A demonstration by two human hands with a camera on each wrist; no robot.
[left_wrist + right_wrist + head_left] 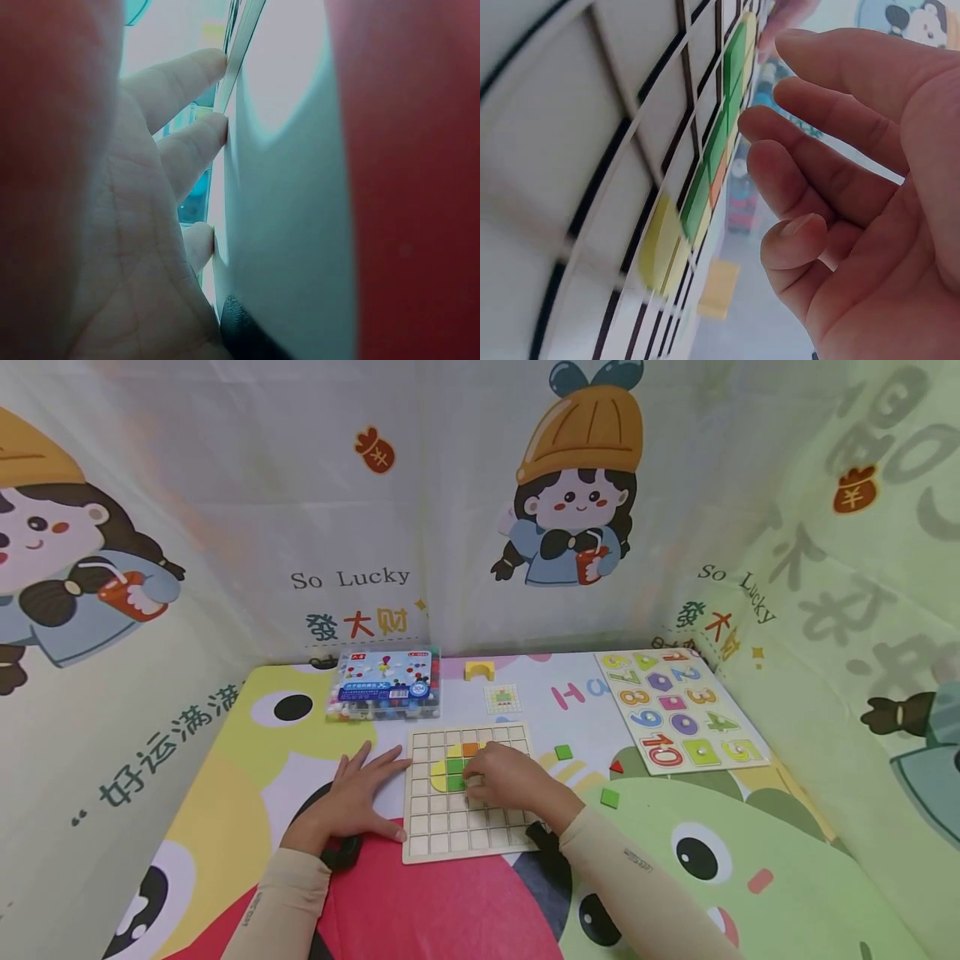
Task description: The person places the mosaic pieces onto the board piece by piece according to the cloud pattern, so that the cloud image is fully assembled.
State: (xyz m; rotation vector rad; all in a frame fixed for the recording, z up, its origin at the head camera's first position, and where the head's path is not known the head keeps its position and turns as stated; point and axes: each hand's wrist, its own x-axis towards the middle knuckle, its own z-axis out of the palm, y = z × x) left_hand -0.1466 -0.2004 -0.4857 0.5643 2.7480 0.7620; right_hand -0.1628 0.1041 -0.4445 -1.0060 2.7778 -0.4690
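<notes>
A wooden grid board (438, 822) lies in the middle of the table in the head view. Green squares (455, 782), an orange square (470, 749) and yellow rounded pieces (437, 775) sit in its cells. My left hand (348, 802) rests with spread fingers along the board's left edge, thumb near the lower corner. Over the upper middle of the board is my right hand (513, 781), its fingertips right at the coloured pieces. In the right wrist view its fingers are loosely bent with nothing between them, beside the green row (718, 139) and a yellow piece (660, 247).
Loose green squares (563, 752) and a red triangle (617, 767) lie right of the board. Behind it are a small pattern card (502, 699), a yellow arch block (479, 670) and a clear plastic box (384, 685). A number puzzle board (712, 703) lies at the back right.
</notes>
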